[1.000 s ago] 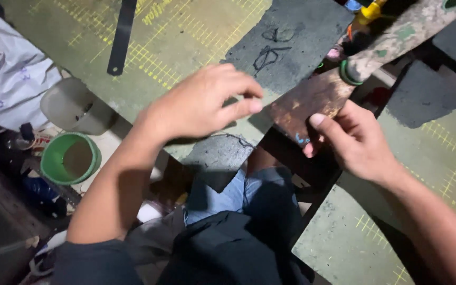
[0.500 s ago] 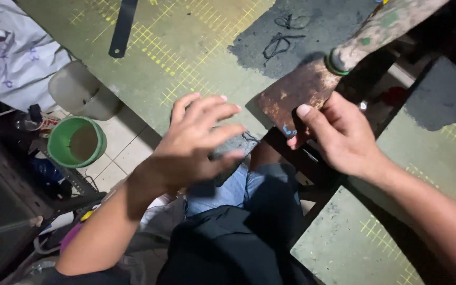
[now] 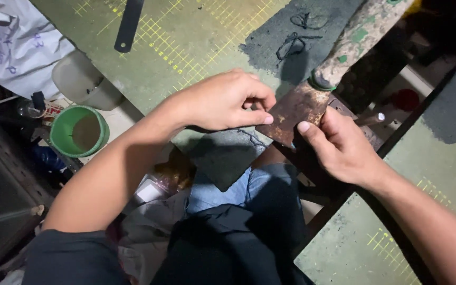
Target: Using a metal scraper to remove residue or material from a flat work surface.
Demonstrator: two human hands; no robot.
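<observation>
**Two hands on a rusty plate at the green bench**

A worn green cutting mat with a yellow grid (image 3: 186, 47) covers the bench, with a dark grey patch of rough sheet (image 3: 302, 37) laid near its far edge and a black flat strip (image 3: 129, 24) lying further left. Below the bench edge stand a round green plastic tub (image 3: 77, 131) and a pale grey plastic cup (image 3: 83, 82), close together, beside a crumpled white cloth (image 3: 14, 45). At the middle, a rusty brown flat metal plate (image 3: 296, 108) juts out from a paint-spattered cylindrical post (image 3: 360, 37). The left hand (image 3: 222, 100) pinches the plate's near edge between thumb and fingertips. The right hand (image 3: 344, 148) grips the plate from the other side, thumb pressed on top. Blue-jeaned knees (image 3: 249, 195) show beneath.
</observation>
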